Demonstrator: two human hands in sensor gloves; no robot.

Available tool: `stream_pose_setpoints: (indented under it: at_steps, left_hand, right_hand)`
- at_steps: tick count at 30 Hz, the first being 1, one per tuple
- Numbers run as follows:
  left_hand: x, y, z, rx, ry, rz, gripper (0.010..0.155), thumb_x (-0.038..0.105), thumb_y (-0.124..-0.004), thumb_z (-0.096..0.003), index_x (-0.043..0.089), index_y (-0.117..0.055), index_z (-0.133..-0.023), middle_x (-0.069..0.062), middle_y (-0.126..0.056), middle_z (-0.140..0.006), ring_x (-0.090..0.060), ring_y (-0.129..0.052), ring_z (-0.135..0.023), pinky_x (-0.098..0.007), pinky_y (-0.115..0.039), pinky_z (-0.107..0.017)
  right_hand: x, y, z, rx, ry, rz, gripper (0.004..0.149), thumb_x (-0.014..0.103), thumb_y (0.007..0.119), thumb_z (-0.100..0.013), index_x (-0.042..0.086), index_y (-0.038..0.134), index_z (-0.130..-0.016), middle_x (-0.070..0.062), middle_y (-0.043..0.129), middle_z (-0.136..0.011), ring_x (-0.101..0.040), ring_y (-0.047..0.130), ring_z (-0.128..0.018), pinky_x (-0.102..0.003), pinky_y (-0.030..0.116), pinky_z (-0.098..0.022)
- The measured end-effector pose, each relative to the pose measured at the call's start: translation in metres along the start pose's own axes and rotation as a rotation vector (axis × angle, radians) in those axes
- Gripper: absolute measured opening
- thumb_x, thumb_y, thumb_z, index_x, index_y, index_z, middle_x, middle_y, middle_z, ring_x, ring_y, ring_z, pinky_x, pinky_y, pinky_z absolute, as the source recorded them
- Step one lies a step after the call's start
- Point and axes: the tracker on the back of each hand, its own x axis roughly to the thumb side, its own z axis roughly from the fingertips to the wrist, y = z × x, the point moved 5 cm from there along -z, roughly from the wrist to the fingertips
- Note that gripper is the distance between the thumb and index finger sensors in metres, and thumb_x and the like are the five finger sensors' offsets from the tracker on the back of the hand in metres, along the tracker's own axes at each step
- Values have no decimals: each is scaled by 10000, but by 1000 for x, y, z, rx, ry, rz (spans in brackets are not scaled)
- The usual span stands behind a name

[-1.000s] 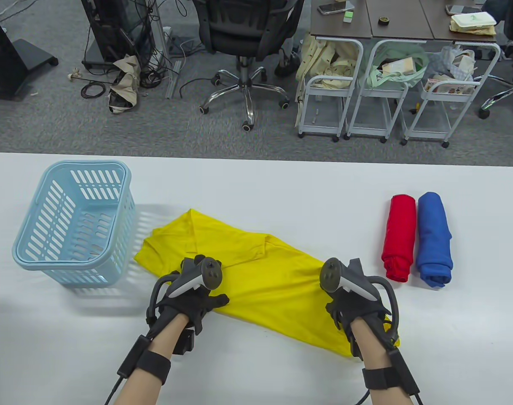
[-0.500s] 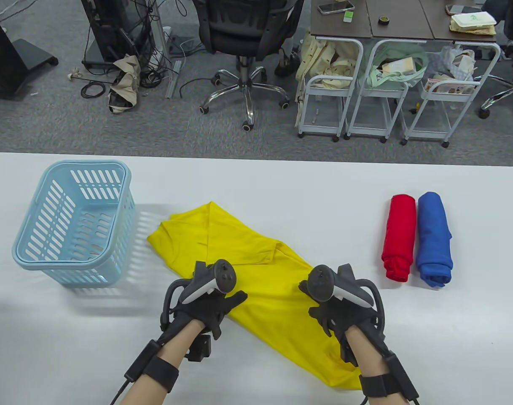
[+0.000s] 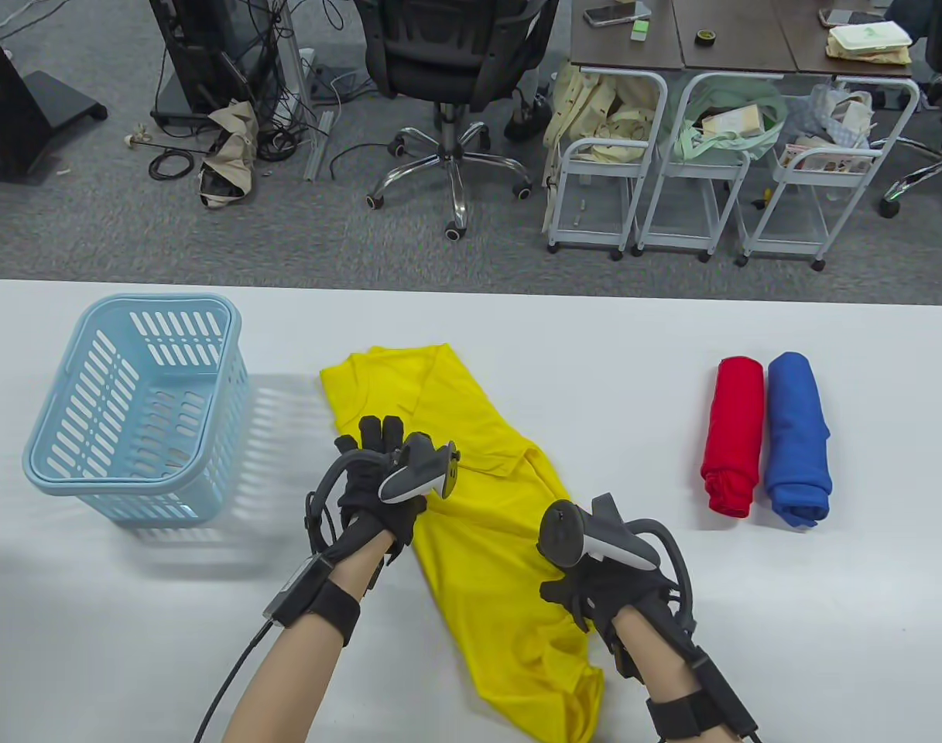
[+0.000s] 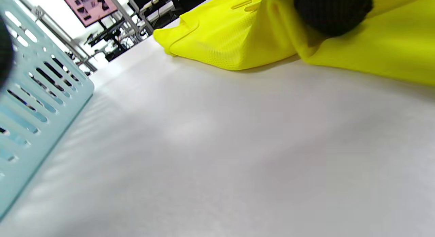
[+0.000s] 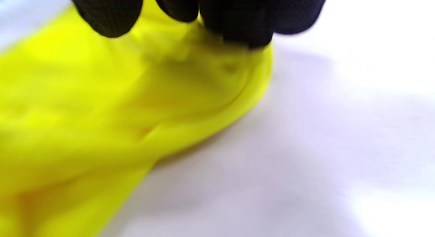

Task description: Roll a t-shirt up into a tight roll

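Observation:
The yellow t-shirt [image 3: 486,542] lies folded into a long band on the white table [image 3: 517,325], running from the far middle down to the near edge. My left hand [image 3: 371,439] rests on its upper left edge with fingers stretched out. In the left wrist view a black fingertip [image 4: 333,13] presses into the shirt [image 4: 221,36], which ridges up beside it. My right hand [image 3: 575,590] sits on the band's right edge lower down. In the right wrist view its curled fingers [image 5: 238,19] grip a bunched fold of the shirt [image 5: 102,104].
A light blue slotted basket [image 3: 130,480] stands empty at the left, close to my left hand [image 4: 34,94]. A red roll [image 3: 732,433] and a blue roll [image 3: 798,437] lie side by side at the right. Chairs and carts stand beyond the far edge.
Both hands have swung the shirt clockwise, from lying slantwise across the table to pointing nearly away from me. The left hand moved away from me and the right hand moved left.

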Motion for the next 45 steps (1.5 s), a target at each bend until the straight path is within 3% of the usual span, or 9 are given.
stream_pose_setpoints:
  at_steps: [4, 6, 9, 11, 21, 27, 33, 38, 45]
  left_hand:
    - [12, -10, 15, -33, -170, 267, 720, 625, -352, -543, 324, -179, -1173, -114, -243, -1278, -416, -307, -1163, -647, -398, -799]
    - [18, -24, 18, -109, -220, 395, 781, 673, -339, -514, 304, -149, -1176, -149, -188, -1272, -451, -256, -1151, -659, -373, -794]
    - [29, -50, 17, -201, -252, 301, 835, 714, -348, -502, 302, 46, -1113, -162, 66, -1196, -462, -66, -1109, -659, -291, -793]
    - [30, -54, 20, -159, -269, 262, 827, 709, -256, -482, 283, 116, -1085, -177, 120, -1171, -470, -30, -1090, -655, -268, -787]
    - [51, -68, 61, -149, -393, 264, 834, 719, -296, -476, 313, 120, -1075, -151, 151, -1160, -464, 14, -1077, -641, -189, -781]
    - [63, -70, 75, -129, -458, 264, 845, 725, -323, -470, 328, 114, -1075, -128, 157, -1156, -448, 32, -1071, -638, -159, -773]
    - [63, -71, 76, -130, -482, 293, 841, 724, -332, -483, 331, 114, -1078, -119, 170, -1153, -441, 53, -1066, -637, -131, -766]
    - [63, -72, 76, -144, -498, 294, 830, 720, -316, -488, 331, 135, -1066, -113, 201, -1137, -437, 92, -1051, -638, -100, -754]
    - [63, -72, 76, -148, -499, 295, 827, 718, -311, -490, 331, 143, -1062, -109, 210, -1132, -434, 100, -1047, -639, -94, -751]
  right_hand:
    - [0, -3, -4, -60, 2, -5, 606, 453, 726, -543, 248, 562, -1089, -88, 610, -1120, -330, 703, -951, -473, 635, -648]
    - [6, 6, -11, -27, -38, 4, 663, 439, 723, -552, 292, 432, -1129, -61, 369, -1203, -380, 427, -1097, -552, 474, -736]
    - [9, 22, -25, 29, -42, 32, 724, 444, 717, -552, 322, 308, -1137, -19, 221, -1205, -369, 208, -1130, -578, 356, -763]
    - [6, 26, -27, 56, -20, 55, 734, 449, 717, -547, 318, 286, -1126, 7, 221, -1188, -335, 213, -1119, -562, 371, -761]
    - [2, -4, -4, -32, -47, 0, 535, 402, 748, -533, 258, 653, -1039, -47, 744, -1048, -306, 782, -925, -489, 665, -642]
    - [-10, -33, -12, -157, 67, -4, 592, 357, 788, -532, 302, 558, -1075, -84, 533, -1112, -311, 681, -932, -493, 588, -675]
    - [-8, -4, -51, -33, 105, 51, 700, 412, 875, -479, 356, 499, -1067, -61, 372, -1150, -295, 601, -949, -495, 539, -691]
    - [-18, -11, -43, -128, 107, -13, 394, 331, 744, -561, 314, 678, -949, -16, 524, -1115, -271, 713, -909, -484, 593, -672]
    - [-56, -25, -31, -228, 299, -88, 389, 408, 650, -569, 245, 677, -922, -36, 706, -1006, -236, 863, -796, -439, 709, -591]
